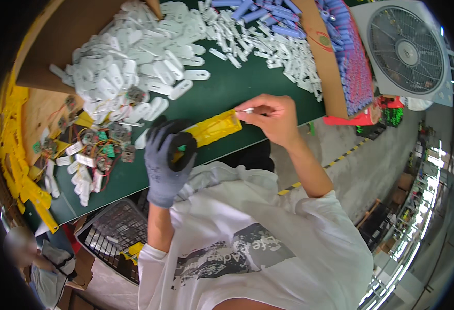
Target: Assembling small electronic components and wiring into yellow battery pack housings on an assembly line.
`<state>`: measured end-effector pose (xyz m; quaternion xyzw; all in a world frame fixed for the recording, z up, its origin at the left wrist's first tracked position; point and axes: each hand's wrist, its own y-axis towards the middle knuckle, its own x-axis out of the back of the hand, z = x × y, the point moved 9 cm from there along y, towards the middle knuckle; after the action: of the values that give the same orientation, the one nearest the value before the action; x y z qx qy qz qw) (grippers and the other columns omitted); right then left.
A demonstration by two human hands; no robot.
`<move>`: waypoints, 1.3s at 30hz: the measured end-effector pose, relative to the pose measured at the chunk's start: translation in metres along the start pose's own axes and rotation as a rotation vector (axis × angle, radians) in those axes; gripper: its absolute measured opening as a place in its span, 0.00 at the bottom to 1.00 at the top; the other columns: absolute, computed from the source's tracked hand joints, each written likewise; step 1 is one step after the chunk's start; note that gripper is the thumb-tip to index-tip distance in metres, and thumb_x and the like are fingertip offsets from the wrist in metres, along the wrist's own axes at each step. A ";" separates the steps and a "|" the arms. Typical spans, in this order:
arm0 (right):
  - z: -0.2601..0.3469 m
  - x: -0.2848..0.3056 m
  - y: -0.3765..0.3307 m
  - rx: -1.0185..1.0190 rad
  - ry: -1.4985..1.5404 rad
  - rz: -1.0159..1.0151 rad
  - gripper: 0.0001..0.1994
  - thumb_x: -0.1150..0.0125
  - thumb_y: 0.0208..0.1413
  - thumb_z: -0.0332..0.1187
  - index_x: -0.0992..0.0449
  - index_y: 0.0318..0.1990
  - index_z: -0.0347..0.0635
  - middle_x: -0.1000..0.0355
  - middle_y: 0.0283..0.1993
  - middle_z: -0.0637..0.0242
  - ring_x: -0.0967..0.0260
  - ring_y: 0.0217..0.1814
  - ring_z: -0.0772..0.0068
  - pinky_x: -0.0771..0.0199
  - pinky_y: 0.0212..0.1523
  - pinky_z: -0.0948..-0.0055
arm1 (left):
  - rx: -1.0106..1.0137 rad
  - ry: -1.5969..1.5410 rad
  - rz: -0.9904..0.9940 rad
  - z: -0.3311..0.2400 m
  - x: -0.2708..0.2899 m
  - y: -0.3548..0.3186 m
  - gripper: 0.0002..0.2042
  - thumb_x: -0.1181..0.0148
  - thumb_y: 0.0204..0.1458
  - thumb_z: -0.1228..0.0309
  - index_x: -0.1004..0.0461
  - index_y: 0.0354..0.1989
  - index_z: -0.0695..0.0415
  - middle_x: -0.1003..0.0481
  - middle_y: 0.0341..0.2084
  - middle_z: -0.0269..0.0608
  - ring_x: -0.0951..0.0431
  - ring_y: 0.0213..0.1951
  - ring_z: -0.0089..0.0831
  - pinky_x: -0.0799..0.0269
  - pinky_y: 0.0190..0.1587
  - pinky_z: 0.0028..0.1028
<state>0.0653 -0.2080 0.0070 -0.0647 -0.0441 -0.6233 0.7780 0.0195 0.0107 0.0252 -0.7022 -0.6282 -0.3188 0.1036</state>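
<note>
The gloved left hand (166, 164) gripped a ribbed yellow plastic casing (212, 128) above the green table (222, 95), while the bare right hand (271, 118) pinched a small white piece (248, 110) at its end, beside heaped glossy white plastic tabs (134, 57).

A grey glove with black fingertips covers the left hand (166, 164), gripping a yellow piece (214, 128). White plastic tabs (134, 62) heap at upper left on the dark green desk (227, 93); blue tubes (351, 62) upper right.

Yellow casing (214, 128): matt plastic; glove (161, 163): grey knit cloth; white clips (134, 62): smooth plastic; box (72, 31): cardboard.
</note>
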 end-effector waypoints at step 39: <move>0.053 -0.040 -0.038 0.789 -0.987 0.141 0.09 0.30 0.47 0.37 0.21 0.31 0.44 0.25 0.42 0.73 0.28 0.41 0.72 0.27 0.36 0.71 | -0.017 0.020 0.017 -0.004 -0.003 -0.005 0.14 0.33 0.36 0.77 0.27 0.34 0.53 0.25 0.41 0.44 0.27 0.47 0.48 0.38 0.59 0.48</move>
<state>0.0200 -0.1696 0.0548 -0.0555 -0.6197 -0.4043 0.6704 0.0132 0.0072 0.0251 -0.7052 -0.6182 -0.3303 0.1065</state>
